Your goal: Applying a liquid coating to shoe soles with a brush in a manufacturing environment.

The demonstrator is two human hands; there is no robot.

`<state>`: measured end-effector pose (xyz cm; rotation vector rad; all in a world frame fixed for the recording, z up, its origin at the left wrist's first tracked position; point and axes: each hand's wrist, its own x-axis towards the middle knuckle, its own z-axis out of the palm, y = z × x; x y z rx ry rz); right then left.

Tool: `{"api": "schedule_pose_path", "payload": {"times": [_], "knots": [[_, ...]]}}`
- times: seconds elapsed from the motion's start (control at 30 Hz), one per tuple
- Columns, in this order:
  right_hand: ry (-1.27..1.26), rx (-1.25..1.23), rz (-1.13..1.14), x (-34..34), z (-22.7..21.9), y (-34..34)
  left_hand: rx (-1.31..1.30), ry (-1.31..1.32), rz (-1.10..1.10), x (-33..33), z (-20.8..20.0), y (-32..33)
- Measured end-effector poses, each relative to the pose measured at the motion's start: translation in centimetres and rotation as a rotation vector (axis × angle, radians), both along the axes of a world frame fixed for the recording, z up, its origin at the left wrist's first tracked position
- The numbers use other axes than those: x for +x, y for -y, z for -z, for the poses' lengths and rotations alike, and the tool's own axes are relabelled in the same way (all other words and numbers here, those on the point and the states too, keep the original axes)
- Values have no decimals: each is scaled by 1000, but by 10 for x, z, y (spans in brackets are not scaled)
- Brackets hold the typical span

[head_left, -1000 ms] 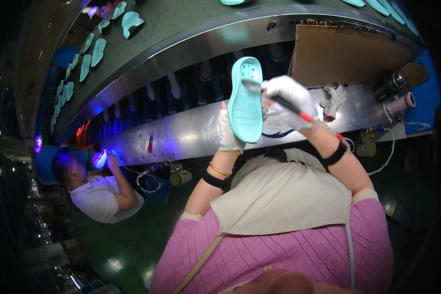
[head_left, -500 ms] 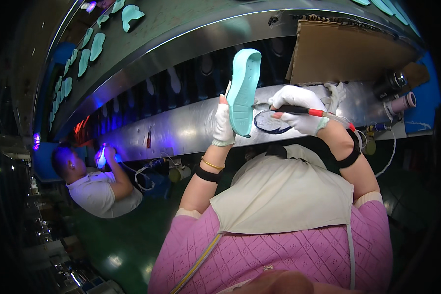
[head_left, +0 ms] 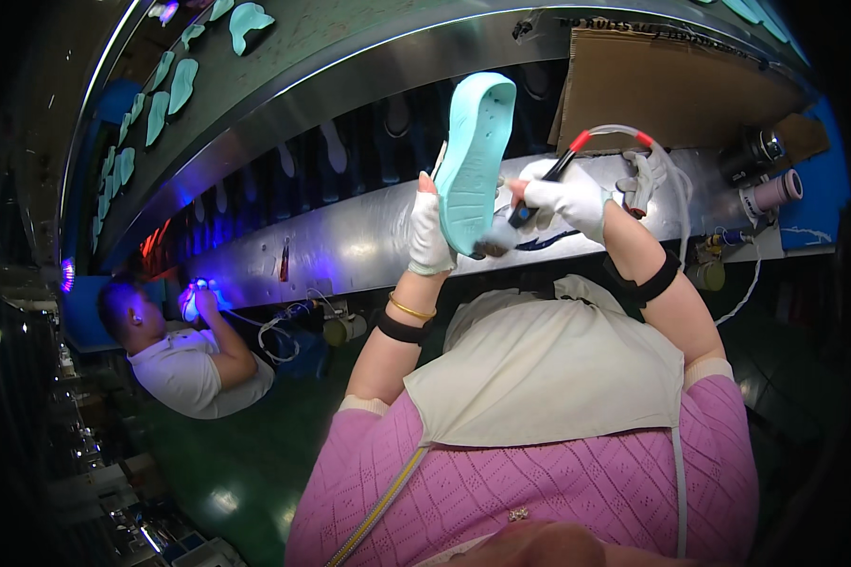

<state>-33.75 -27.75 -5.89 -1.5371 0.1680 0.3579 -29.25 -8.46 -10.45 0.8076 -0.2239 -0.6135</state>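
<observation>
My gloved left hand (head_left: 430, 231) grips a turquoise shoe sole (head_left: 473, 165), held upright above the bench with its hollow inner side facing me. My gloved right hand (head_left: 563, 203) is closed round a brush (head_left: 560, 166) with a black handle and a pale hose at its upper end. The brush head points down-left, blurred, at the near end of the sole; whether it touches cannot be made out. Below my right hand lies a shallow round dish (head_left: 548, 242), largely covered by the hand.
The metal bench (head_left: 340, 231) runs left to right; a conveyor (head_left: 350, 47) with several turquoise pieces lies beyond. A cardboard sheet (head_left: 662, 94) stands at the back right, near a white glove (head_left: 645, 175) and a thread cone (head_left: 777, 192). At left a co-worker (head_left: 194, 354) sits under blue light.
My right hand has turned the brush over, from lying level above the dish to slanting down at the sole's near end. The sole has risen slightly and tilted to the right.
</observation>
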Motion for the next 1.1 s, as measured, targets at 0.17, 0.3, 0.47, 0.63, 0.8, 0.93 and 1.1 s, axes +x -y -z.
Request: {"api": "schedule_pose_path", "payload": {"times": [0.17, 0.3, 0.47, 0.63, 0.8, 0.93, 1.1], "knots": [[178, 315, 245, 11, 3, 11, -50, -133, -13, -4, -7, 5], [693, 233, 97, 0, 25, -12, -174, -231, -94, 1, -3, 6], [502, 40, -222, -8, 13, -8, -101, -138, -14, 1, -6, -7], [917, -180, 203, 15, -9, 15, -9, -63, 49, 0, -5, -7], [1044, -517, 37, 20, -15, 25, 177, 82, -66, -1, -6, -7], [683, -303, -140, 7, -6, 31, 183, 112, -165, 3, 0, -9], [715, -170, -25, -2, -12, 40, -26, -54, 84, 12, -11, -18]]}}
